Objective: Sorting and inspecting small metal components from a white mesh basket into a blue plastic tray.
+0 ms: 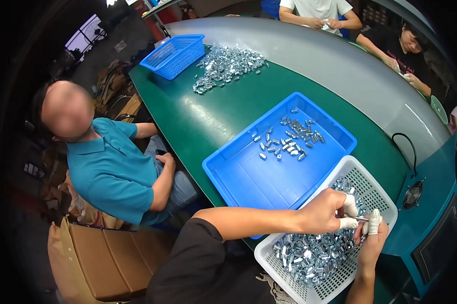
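My left hand and my right hand meet above a white perforated plastic basket. White finger cots cover some fingertips on both. Between the pinched fingers of the two hands is a small, slim, shiny metal piece; its exact shape is partly hidden. Under my hands the basket holds a heap of silvery metal pieces that look like long hex nuts. Just beyond it stands a shallow blue tray, with a loose scatter of similar pieces toward its far right side.
Farther along the green tabletop lie a pile of metal pieces and a blue mesh basket. A teal machine with a fan is at right. A person in a teal shirt sits left; two people work across the grey divider.
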